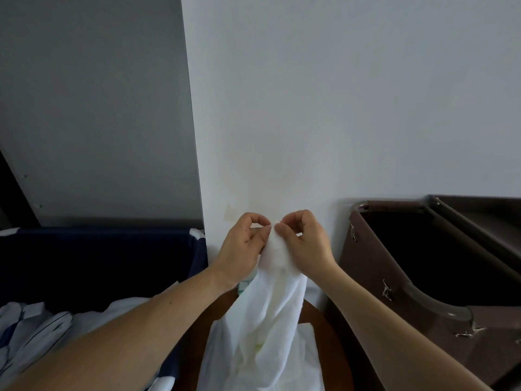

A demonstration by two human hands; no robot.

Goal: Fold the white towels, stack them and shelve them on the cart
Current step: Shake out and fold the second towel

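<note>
A white towel hangs bunched from both my hands in front of the white wall. My left hand and my right hand sit close together and pinch its top edge between thumb and fingers. The towel's lower part drapes down onto more white cloth lying on a round brown table. The brown cart stands to the right, with a dark open bin and a curved grey rail; its shelves are out of sight.
A dark blue fabric bin stands at the left, with blue-and-white striped linen heaped in front of it. A white wall rises straight ahead, a grey panel to its left.
</note>
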